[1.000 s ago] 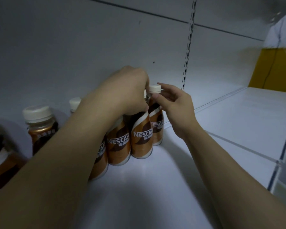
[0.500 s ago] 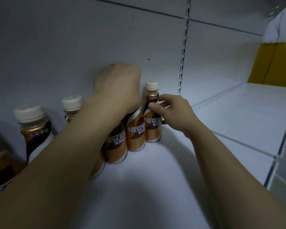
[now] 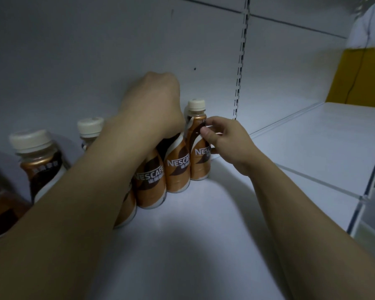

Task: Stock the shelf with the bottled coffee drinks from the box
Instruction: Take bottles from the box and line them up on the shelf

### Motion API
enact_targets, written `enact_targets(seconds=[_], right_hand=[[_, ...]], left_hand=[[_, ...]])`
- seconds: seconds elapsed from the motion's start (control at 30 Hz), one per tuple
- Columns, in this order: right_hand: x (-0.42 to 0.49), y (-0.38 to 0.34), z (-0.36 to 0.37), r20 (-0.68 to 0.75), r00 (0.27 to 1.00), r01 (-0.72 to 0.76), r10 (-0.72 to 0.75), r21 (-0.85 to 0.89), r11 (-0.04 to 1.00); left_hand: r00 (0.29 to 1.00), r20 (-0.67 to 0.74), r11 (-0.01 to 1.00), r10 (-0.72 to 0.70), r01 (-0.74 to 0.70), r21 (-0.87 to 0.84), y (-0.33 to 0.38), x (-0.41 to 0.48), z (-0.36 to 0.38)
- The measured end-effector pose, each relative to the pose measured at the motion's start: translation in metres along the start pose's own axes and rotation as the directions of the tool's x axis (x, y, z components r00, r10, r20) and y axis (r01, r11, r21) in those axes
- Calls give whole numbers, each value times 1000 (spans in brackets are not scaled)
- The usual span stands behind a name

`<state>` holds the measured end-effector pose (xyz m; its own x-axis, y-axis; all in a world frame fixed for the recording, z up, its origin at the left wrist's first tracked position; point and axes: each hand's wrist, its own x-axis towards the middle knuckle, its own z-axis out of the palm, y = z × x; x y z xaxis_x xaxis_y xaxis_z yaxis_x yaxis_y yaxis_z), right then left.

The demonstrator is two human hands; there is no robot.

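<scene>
While upright, glossy round-shouldered bottle [image 3: 198, 148] in right hand [image 3: 227, 144].

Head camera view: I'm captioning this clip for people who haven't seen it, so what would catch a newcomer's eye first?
First, the row of brown coffee bottles running diagonally back across the white shelf, labels facing out. Next, the two bare forearms reaching in: the left hand covers the bottle tops mid-row, while the right hand pinches the rearmost bottle near the back wall. The shelf's right side lies bare, with a yellow panel beyond.
</scene>
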<state>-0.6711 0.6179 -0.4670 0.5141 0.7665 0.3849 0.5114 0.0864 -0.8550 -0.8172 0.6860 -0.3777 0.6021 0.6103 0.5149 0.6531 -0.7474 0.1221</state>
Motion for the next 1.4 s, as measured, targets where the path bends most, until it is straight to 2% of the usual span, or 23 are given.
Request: enact_targets(seconds=[0.37, 0.47, 0.53, 0.6, 0.7, 0.8, 0.87, 0.97, 1.13, 1.27, 1.33, 1.4], right_hand=[[-5, -5, 1, -23, 1000, -12, 11, -32, 999], [-12, -13, 0, 2, 998, -67, 67, -57, 996], [-16, -20, -1, 10, 989, -147, 149, -114, 982], [-20, -29, 0, -65, 984, -177, 168, -167, 970], [-36, -56, 7, -197, 980, -79, 26, -266, 961], [-64, -80, 25, -243, 960, 43, -137, -357, 933], [-80, -87, 43, -177, 975, 55, -137, -401, 914], [-90, -85, 69, 15, 1000, 2, 6, -481, 877], [-94, -80, 83, 18, 999, -24, 40, -545, 838], [-94, -90, 83, 57, 997, -9, 59, -632, 775], [-96, -95, 79, 86, 993, -7, 79, -630, 776], [-100, -110, 68, 104, 994, 44, 29, -630, 775]], left_hand=[[998, -46, 997, 33, -30, 77, 3, -15, -1], [997, -15, 996, 77, -76, 46, 0, -31, -12], [992, -27, 988, 124, -120, 101, -10, -42, -30], [990, -67, 977, 125, -111, 182, -24, -51, -55], [995, -27, 952, 96, -84, 296, -48, -68, -88], [997, 22, 923, 74, -77, 376, -64, -88, -101], [997, 52, 910, 55, -72, 409, -71, -100, -99], [997, 74, 902, 34, -63, 427, -74, -108, -87], [999, 9, 916, 43, -43, 399, -70, -116, -64], [996, -32, 905, 78, -57, 421, -71, -125, -66], [993, -54, 914, 103, -73, 399, -75, -129, -72], [988, -81, 933, 131, -96, 348, -79, -135, -81]])
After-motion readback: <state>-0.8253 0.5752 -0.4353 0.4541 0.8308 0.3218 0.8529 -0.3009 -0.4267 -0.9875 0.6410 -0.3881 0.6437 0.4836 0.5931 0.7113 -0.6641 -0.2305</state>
